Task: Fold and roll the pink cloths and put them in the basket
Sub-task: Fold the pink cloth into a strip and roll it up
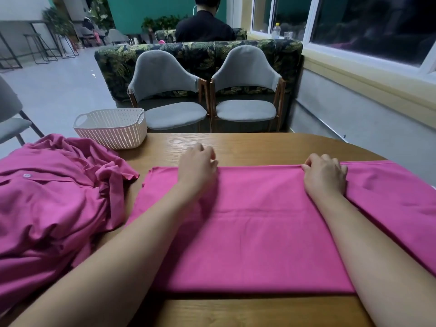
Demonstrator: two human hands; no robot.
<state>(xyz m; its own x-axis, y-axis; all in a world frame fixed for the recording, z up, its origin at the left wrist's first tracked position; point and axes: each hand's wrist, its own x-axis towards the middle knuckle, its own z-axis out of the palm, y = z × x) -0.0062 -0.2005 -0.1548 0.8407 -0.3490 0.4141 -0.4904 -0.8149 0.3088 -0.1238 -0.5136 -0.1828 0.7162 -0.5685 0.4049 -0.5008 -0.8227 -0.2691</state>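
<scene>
A pink cloth lies flat and folded across the wooden table in front of me. My left hand is at its far edge towards the left, fingers curled onto the fabric; the hand is a little blurred. My right hand pinches the same far edge towards the right. A crumpled heap of pink cloths sits at the left of the table. The white slotted basket stands at the table's far left corner, and no cloth shows inside it.
Two grey chairs stand behind the table's far edge, with a patterned sofa back behind them. A person sits beyond, facing away. A wall with windows runs along the right. Another grey chair is at the left.
</scene>
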